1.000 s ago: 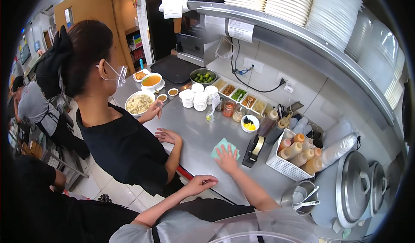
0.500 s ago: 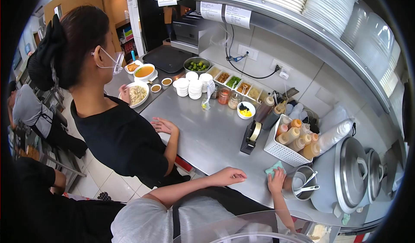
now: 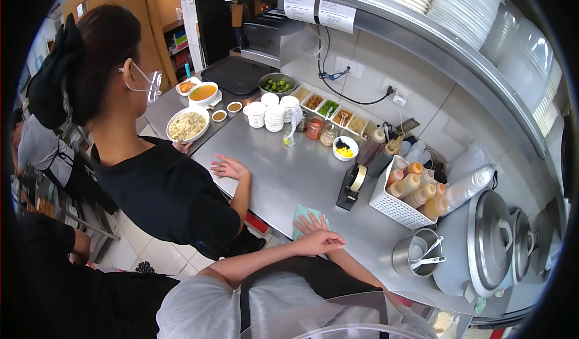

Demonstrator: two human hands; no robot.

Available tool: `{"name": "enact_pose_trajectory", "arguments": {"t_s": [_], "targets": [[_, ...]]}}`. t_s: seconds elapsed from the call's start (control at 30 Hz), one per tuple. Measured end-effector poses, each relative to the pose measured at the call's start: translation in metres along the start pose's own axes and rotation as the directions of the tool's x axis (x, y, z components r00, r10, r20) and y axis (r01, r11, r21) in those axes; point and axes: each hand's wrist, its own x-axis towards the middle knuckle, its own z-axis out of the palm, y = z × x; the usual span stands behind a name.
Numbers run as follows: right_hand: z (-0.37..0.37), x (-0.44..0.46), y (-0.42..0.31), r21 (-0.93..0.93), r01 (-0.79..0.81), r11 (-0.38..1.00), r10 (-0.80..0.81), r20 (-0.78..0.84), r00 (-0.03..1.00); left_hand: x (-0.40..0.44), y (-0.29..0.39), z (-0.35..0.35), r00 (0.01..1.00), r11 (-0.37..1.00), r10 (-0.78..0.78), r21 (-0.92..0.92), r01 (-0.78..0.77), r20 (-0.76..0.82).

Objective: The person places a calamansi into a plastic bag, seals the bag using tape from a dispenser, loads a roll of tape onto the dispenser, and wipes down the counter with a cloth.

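Observation:
On the steel counter (image 3: 265,188), my right hand (image 3: 312,224) presses a light green cloth (image 3: 300,221) flat near the front edge, its fingers over the cloth. My left hand (image 3: 324,241) is loosely closed with nothing visible in it. It hovers across my right wrist, so the two forearms cross. Just beyond the cloth stands a black tape dispenser (image 3: 350,188). Right of my hands is a metal pot (image 3: 399,259) with white-handled utensils (image 3: 429,260) in it.
A co-worker in black (image 3: 157,176) stands left, one hand on the counter, the other by a noodle bowl (image 3: 188,125). Behind are stacked white cups (image 3: 274,117), topping containers (image 3: 329,108), a small bowl (image 3: 345,148), a bottle basket (image 3: 401,209) and large lidded pots (image 3: 491,236).
My right hand has slid the cloth left along the counter, from beside the metal pot to under my left hand. The left hand stays nearly in place. The co-worker's hand shifted at the noodle bowl.

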Motion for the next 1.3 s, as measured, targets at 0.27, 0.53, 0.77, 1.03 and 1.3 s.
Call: {"name": "enact_pose_trajectory", "arguments": {"t_s": [0.27, 0.53, 0.77, 1.03, 1.3], "targets": [[-0.047, -0.103, 0.076, -0.047, -0.646, 0.762, 0.645, -0.039, 0.763, 0.018, -0.001, 0.012, 0.988, 0.989, -0.082, -0.109, 0.096, 0.128], [-0.027, -0.117, 0.040, -0.204, -0.536, 0.819, 0.540, -0.041, 0.840, 0.020, -0.007, 0.015, 0.992, 0.987, -0.089, -0.126, 0.099, 0.085], [-0.062, -0.162, 0.018, -0.066, -0.477, 0.876, 0.482, 0.120, 0.868, 0.012, -0.005, 0.004, 0.987, 0.979, -0.153, -0.129, 0.157, 0.044], [-0.047, -0.114, 0.023, -0.073, -0.545, 0.835, 0.546, 0.001, 0.838, -0.010, -0.013, -0.006, 0.986, 0.980, -0.166, -0.111, 0.163, -0.019], [0.013, 0.023, 0.000, -0.035, 0.133, 0.990, -0.133, 0.012, 0.991, -0.032, -0.020, -0.026, 0.961, 0.966, -0.247, -0.113, 0.234, -0.122]]}}
